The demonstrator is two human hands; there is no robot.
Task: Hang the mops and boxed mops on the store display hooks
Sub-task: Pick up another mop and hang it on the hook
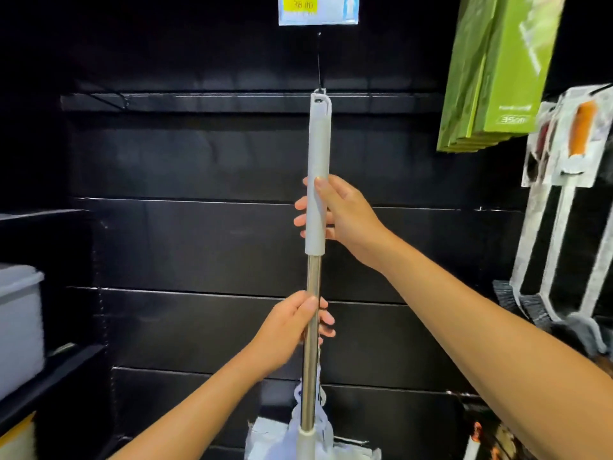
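At a dark store display wall, I hold a mop point(316, 207) upright with both hands, its hanging eye raised to the tip of a black wire display hook point(319, 66) just below a price tag point(318, 8). My right hand point(345, 217) is wrapped closed around the lower part of the grey plastic grip sleeve; my left hand point(292, 327) is closed around the bare metal shaft beneath it. Whether the eye is already seated on the hook I cannot tell.

The pole looks rigid and light, so I judge it will steer easily from these two points. The polished shaft is likely slick; the matte sleeve looks the surer hold for guiding the top. The white mop head point(308, 429), low beneath the left hand, appears soft and floppy, and its weight may swing the pole, so I would keep the lower hand firm.

To the right of the hook hang green boxed mops point(491, 78), and further right, carded brushes point(570, 137). A grey bin point(18, 327) sits on a shelf far left of the mop.
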